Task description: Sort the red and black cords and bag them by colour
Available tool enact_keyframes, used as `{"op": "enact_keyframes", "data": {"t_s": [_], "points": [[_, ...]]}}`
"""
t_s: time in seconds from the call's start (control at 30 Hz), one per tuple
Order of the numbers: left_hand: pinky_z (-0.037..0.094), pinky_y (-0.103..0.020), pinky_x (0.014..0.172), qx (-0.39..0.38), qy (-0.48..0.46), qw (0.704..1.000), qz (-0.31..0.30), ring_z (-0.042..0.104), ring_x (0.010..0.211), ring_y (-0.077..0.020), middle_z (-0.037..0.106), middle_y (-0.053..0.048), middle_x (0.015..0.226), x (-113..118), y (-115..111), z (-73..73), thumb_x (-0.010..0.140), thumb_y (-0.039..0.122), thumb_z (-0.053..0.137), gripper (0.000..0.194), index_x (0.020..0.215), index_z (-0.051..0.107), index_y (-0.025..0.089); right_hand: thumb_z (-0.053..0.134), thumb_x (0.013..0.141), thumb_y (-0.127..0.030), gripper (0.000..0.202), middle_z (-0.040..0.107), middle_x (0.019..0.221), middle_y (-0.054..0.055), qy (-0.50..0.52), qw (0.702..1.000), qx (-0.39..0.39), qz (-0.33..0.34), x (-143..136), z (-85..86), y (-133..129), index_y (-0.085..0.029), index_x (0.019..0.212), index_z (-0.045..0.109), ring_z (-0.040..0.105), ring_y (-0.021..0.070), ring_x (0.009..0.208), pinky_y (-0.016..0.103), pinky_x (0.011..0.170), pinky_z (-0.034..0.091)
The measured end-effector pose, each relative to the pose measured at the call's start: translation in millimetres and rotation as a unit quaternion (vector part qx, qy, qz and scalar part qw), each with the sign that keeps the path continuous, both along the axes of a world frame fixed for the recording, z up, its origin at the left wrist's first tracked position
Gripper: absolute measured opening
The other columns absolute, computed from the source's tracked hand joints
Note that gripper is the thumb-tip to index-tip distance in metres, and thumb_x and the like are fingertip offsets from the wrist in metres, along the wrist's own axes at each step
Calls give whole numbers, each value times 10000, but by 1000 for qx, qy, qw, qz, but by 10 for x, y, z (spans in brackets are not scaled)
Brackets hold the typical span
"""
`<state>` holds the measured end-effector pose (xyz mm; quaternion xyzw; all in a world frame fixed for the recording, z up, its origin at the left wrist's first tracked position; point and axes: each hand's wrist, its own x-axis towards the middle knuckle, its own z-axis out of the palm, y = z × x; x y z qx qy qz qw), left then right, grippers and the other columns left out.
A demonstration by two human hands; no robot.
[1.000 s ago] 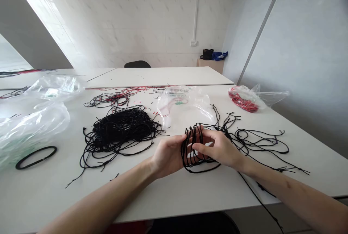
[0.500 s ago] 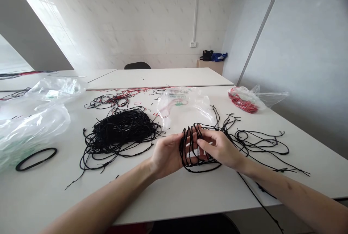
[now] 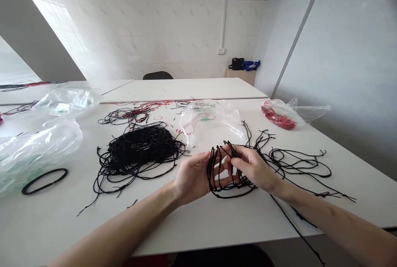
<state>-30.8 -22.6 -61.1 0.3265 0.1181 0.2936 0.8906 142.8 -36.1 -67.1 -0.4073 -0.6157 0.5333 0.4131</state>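
Several loops of black braided cord (image 3: 218,168) hang around the fingers of my left hand (image 3: 194,178), whose palm faces up with the fingers curled under the strands. My right hand (image 3: 256,167) pinches some of these cords between thumb and fingers, at the right side of the loops. From under my right hand, loose knotted cord ends (image 3: 297,163) spread over the white table (image 3: 186,230) to the right. One long strand runs down past the table's front edge. To the left of my hands lies a large black cord bundle (image 3: 139,147).
A clear plastic bag (image 3: 214,124) lies behind my hands. Red cords in a clear bag (image 3: 279,116) sit at the right. Tangled black and red cords (image 3: 130,114) and scraps lie farther back. More plastic bags (image 3: 46,143) and a black ring (image 3: 45,181) are at the left.
My right hand has shifted slightly right with pinched cords, and the gap between the loops on my left fingers has widened. The whole view has moved a little.
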Motion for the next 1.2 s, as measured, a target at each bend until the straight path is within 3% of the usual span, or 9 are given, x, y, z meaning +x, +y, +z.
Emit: {"op": "enact_keyframes", "data": {"t_s": [0.1, 0.27, 0.37, 0.47, 0.63, 0.73, 0.83, 1.03, 1.2], "points": [[311, -424, 961, -1, 5, 1000, 4, 417, 1095, -217, 525, -81, 1133, -1, -11, -10, 828, 332, 383, 387, 1154, 530, 186, 511, 790, -338, 226, 573, 704, 18, -21, 1000, -3, 4, -8, 21, -1, -142, 896, 548, 526, 90, 550, 197, 449, 459], [299, -413, 977, 20, 22, 1000, -3, 392, 1114, -215, 520, -85, 1139, 19, -44, -4, 831, 316, 395, 364, 1127, 552, 174, 564, 761, -387, 254, 628, 821, 45, -73, 997, 17, -10, -24, 20, -2, -163, 878, 588, 597, 157, 762, 195, 502, 460], [293, -425, 985, 18, 8, 1000, 8, 363, 1133, -217, 473, -68, 1186, 29, -52, 12, 838, 292, 384, 328, 1071, 579, 169, 484, 804, -301, 157, 591, 783, 18, -55, 997, 35, -38, -26, 18, -15, -169, 835, 563, 559, 108, 659, 180, 479, 430], [285, -431, 980, 20, 0, 1000, 2, 406, 1071, -212, 484, -67, 1130, 32, -53, 27, 858, 344, 345, 366, 1099, 562, 174, 426, 812, -238, 120, 536, 685, -8, -13, 1000, 15, -22, -23, 32, -36, -164, 778, 515, 486, 72, 543, 177, 457, 405], [289, -409, 941, 58, 32, 998, -23, 457, 960, -192, 514, -71, 1035, 37, -68, 19, 881, 452, 246, 472, 1237, 460, 228, 517, 792, -378, 227, 441, 498, -48, -38, 999, -23, -12, -37, 40, -44, -154, 758, 499, 395, 57, 419, 172, 381, 326], [294, -389, 926, 84, 53, 995, -8, 444, 946, -176, 487, -55, 1061, 50, -90, -6, 882, 464, 251, 466, 1282, 401, 277, 578, 739, -458, 327, 458, 505, -36, -70, 997, -35, -23, -49, 23, -33, -138, 714, 518, 403, 52, 422, 170, 378, 319], [299, -376, 911, 107, 59, 993, 8, 432, 927, -162, 473, -47, 1046, 62, -99, -14, 883, 444, 285, 452, 1303, 360, 294, 586, 739, -432, 311, 472, 514, -30, -68, 996, -46, -23, -54, 9, -28, -131, 695, 521, 418, 54, 440, 171, 399, 345], [297, -415, 893, 108, 13, 994, -26, 441, 977, -222, 474, -104, 1085, 52, -65, 49, 876, 509, 158, 572, 1278, 399, 181, 452, 811, -293, 157, 474, 551, -29, 13, 998, -62, 7, -46, 41, -61, -160, 730, 473, 461, 76, 488, 180, 424, 379], [288, -403, 886, 123, 27, 992, -24, 432, 1002, -227, 476, -111, 1123, 78, -75, -7, 863, 549, 124, 618, 1295, 367, 180, 559, 759, -361, 214, 460, 554, -37, -59, 997, -40, -7, -89, -3, -62, -155, 758, 501, 429, 62, 456, 170, 396, 356]]}}
